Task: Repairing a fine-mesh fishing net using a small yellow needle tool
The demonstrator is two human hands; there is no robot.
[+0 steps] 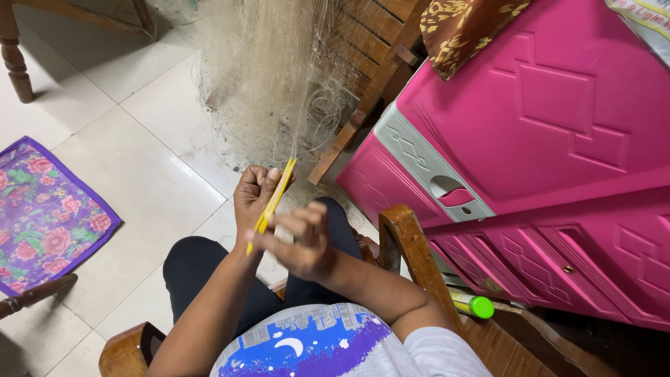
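Note:
My left hand is closed around a thin yellow netting needle that slants up toward a hanging pale fishing net. My right hand is just below and right of it, blurred, with fingers curled close to the needle's lower end; whether it pinches thread cannot be told. Both hands hover above my lap in black trousers. The net drapes down from above to the floor in front of me.
A pink plastic cabinet stands at the right, a wooden slatted chair behind the net. I sit in a wooden armchair. A purple floral cloth lies on the tiled floor at left. A green-capped bottle lies by the cabinet.

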